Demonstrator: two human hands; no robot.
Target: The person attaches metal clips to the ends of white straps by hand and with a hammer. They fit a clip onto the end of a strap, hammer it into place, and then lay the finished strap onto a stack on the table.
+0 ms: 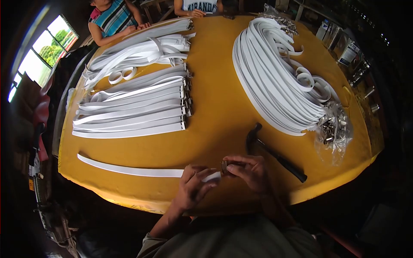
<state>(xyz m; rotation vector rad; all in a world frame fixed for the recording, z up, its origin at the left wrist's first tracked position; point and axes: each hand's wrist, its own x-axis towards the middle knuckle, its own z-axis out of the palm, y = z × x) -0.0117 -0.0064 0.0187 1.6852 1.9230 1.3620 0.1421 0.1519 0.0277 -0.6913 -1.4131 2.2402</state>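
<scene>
A long white strap (pixel 142 172) lies across the near part of the yellow table, its right end lifted. My left hand (pixel 195 185) is closed around the strap near that end, which sticks out past the fingers. In my right hand (pixel 249 170), a small metal buckle (pixel 224 166) is pinched between thumb and fingers, right at the strap's end. A black-handled claw hammer (pixel 277 155) rests on the table just beyond and right of my right hand.
Stacked white straps with metal ends (pixel 133 105) lie at the left, more straps (pixel 142 51) behind them. A large bundle of straps (pixel 275 81) curves along the right, beside a clear plastic bag of metal pieces (pixel 333 131). Two people (pixel 114 21) sit at the table's far side.
</scene>
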